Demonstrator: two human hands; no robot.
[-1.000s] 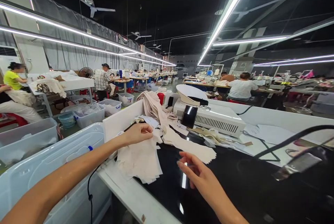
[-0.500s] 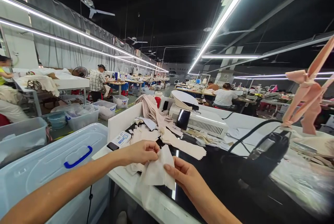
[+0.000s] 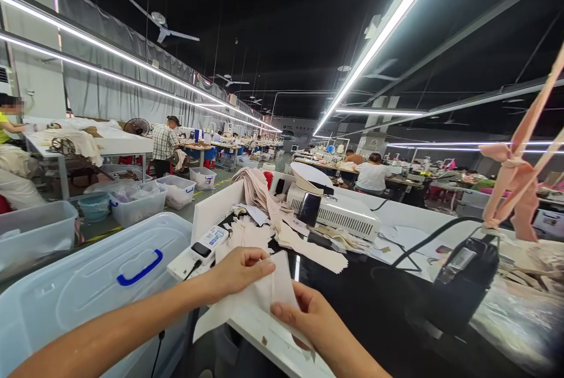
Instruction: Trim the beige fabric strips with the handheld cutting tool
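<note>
Between my hands, above the near edge of the table, is a pale cream piece of fabric (image 3: pixel 259 301). Its upper part stands up in a folded panel, and a loose tail hangs to the lower left over the edge. My left hand (image 3: pixel 244 272) pinches the upper left of the fabric between thumb and fingers. On the lower right side, my right hand (image 3: pixel 306 313) grips it with the thumb in front and the fingers behind. Cut cream fabric pieces (image 3: pixel 249 234) lie in a heap just beyond, and a longer strip with a zigzag end (image 3: pixel 315 248) rests beside them.
A white vented machine (image 3: pixel 339 210) stands at the back of the black tabletop (image 3: pixel 352 295). To the right is a black device (image 3: pixel 467 278) with a cable, near pink ties (image 3: pixel 513 178). A lidded plastic bin (image 3: pixel 101 284) stands left. Co-workers are farther off.
The fabric has been turned and spread, its tail now reaching farther left. My left thumb now lies over its upper edge. The view has shifted slightly.
</note>
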